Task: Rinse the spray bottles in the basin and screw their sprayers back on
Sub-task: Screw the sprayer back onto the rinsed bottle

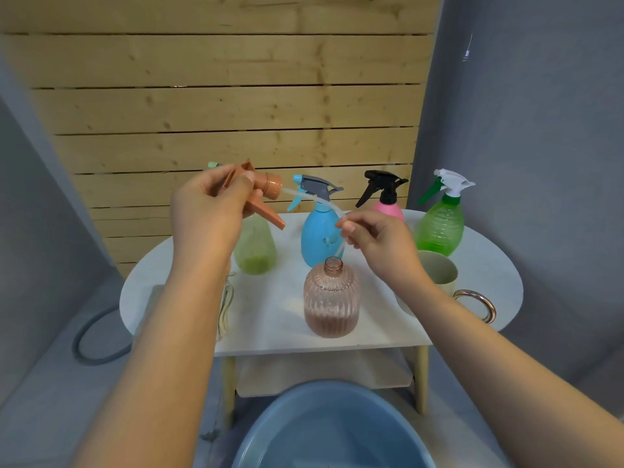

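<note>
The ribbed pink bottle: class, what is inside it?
The ribbed pink bottle holds brownish liquid in its lower part; its neck is open. The dip tube ends near the mouth; whether it enters is unclear.

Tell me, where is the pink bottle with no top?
In the head view the pink ribbed bottle stands open near the front edge of the white table, just in front of the blue bottle and below the right hand.
</note>
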Motion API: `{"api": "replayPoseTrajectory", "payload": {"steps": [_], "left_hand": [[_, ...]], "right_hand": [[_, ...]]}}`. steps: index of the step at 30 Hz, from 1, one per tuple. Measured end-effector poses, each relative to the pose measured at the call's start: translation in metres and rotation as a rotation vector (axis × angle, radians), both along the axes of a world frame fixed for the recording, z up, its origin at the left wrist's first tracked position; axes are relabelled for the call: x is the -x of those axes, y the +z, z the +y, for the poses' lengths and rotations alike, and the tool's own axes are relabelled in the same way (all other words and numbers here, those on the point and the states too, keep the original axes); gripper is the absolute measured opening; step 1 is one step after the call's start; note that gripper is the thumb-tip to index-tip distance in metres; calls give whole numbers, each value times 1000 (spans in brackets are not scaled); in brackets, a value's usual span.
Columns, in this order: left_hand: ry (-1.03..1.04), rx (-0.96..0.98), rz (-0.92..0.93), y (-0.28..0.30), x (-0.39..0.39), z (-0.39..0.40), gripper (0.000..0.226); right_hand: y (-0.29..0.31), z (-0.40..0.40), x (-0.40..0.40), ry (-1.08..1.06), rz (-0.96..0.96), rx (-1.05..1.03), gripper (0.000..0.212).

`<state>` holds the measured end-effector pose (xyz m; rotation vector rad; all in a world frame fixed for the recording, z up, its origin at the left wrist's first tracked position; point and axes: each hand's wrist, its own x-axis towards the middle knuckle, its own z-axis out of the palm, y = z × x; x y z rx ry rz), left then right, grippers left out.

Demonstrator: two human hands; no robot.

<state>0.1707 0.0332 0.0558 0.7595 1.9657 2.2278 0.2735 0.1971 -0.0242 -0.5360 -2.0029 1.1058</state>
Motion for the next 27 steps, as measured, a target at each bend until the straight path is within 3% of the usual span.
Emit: {"api": "replayPoseTrajectory", "payload": {"steps": [4,15,19,23,27], "left_hand": [[20,-11,-12,0,7,0,15],[29,131,-78,-21,15,11,20],[22,207,74,-24,5,21,24],[6,254,202,-33,-4,36,23],[-141,336,261,-42,-14,51,27]], "right_hand": [[5,-2,-2,-26,9,-44,12],[-22,-13,-2,-32,-239,-256,15],[-19,-15,-4,9,-185,-130,28],[-11,-15,-7,60,-40,127,29],[-7,-11,-6,66,88,247,40]]}}
